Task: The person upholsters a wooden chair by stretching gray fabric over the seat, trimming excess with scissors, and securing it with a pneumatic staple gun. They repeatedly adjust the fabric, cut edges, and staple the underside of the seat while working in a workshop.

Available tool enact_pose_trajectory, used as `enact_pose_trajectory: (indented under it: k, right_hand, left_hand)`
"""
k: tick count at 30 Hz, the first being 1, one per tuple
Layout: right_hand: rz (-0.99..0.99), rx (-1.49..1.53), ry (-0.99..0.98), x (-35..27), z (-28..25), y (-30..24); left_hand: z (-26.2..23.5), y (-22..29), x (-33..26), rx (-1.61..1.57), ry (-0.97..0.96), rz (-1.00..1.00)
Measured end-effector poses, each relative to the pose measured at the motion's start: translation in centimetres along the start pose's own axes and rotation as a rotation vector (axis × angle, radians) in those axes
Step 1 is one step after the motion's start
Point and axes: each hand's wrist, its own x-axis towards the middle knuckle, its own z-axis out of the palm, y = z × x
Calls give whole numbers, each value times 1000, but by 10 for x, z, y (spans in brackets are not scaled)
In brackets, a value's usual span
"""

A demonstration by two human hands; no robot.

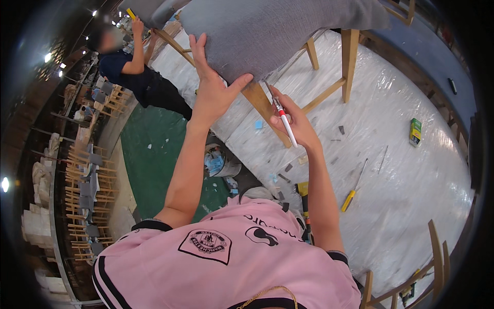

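A grey upholstered chair seat (247, 36) on wooden legs is in front of me, a front corner toward me. My left hand (213, 90) is open and steadies this corner, its fingers stretched up along the side and its thumb lying by the lower fabric edge. Below the corner runs a wooden chair leg (266, 114). In my right hand (298, 121) is a pair of slim snips (287, 126) with a white and red handle. Their metal tip points up at the underside of the fabric edge, close to the leg; whether it touches cannot be made out.
The chair stands on a plastic-wrapped table (381, 170) strewn with scraps. On it lie a yellow-handled screwdriver (350, 200), a green and yellow box (415, 132) and a yellow-black power tool (302, 193). A bucket (226, 162) stands beside the table. A co-worker (139, 72) handles another chair at left.
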Motion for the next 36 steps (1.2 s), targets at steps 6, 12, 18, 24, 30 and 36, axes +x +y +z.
enact_pose_trajectory:
  k: [6, 12, 18, 24, 30, 36]
  right_hand:
    - [-12, -36, -31, 12, 0, -3]
    - [-87, -34, -30, 20, -1, -16]
    - [-90, -62, 27, 20, 1, -9]
    - [-132, -71, 104, 23, 9, -2]
    - [-183, -68, 141, 23, 15, 5]
    - [-165, -78, 181, 20, 12, 8]
  left_hand:
    - [-5, -5, 1, 15, -68, 8]
    - [-10, -4, 1, 47, -92, 6]
    - [-7, -7, 2, 35, -93, 17]
    - [-9, -7, 2, 26, -102, 10]
    - [-9, -7, 1, -5, -107, -20]
    - [-6, -10, 2, -1, -108, 7]
